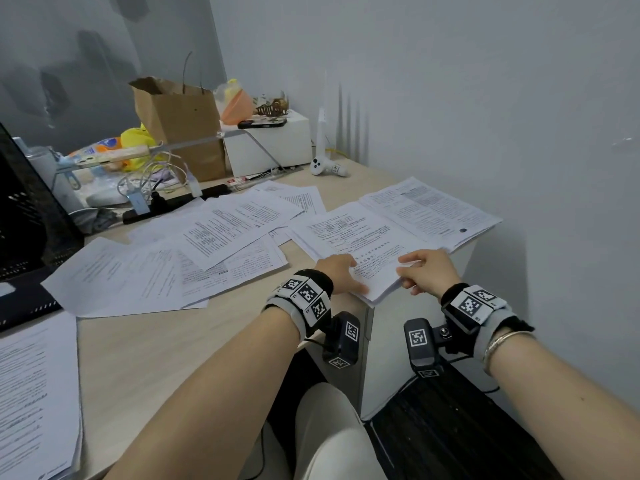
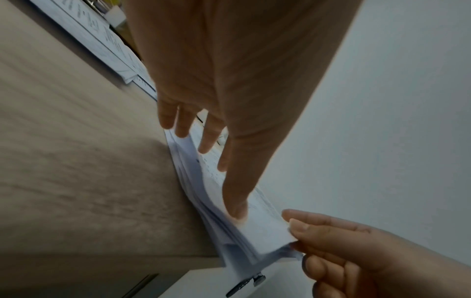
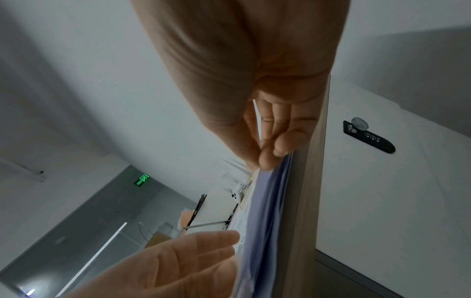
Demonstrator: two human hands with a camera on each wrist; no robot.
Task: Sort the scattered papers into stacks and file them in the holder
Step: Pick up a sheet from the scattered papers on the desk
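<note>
A stack of printed papers (image 1: 375, 275) lies at the desk's front right corner. My left hand (image 1: 341, 273) rests flat on its left part, fingers straight (image 2: 209, 139), thumb pressing the top sheet. My right hand (image 1: 424, 271) pinches the stack's near right corner between thumb and fingers (image 3: 270, 145). The sheet edges (image 2: 265, 231) fan slightly at that corner. More loose sheets (image 1: 225, 237) are scattered across the desk middle. Another pile (image 1: 429, 209) lies behind the hands, and one more (image 1: 34, 393) at the front left. A black mesh holder (image 1: 20, 216) stands at the far left.
A brown paper bag (image 1: 180, 119), a white box (image 1: 270, 143) with a phone (image 1: 262, 123) on it, tangled cables (image 1: 156, 188) and a white controller (image 1: 327, 166) line the desk's back. A grey wall runs close along the right. Bare wood (image 1: 173, 341) shows in front.
</note>
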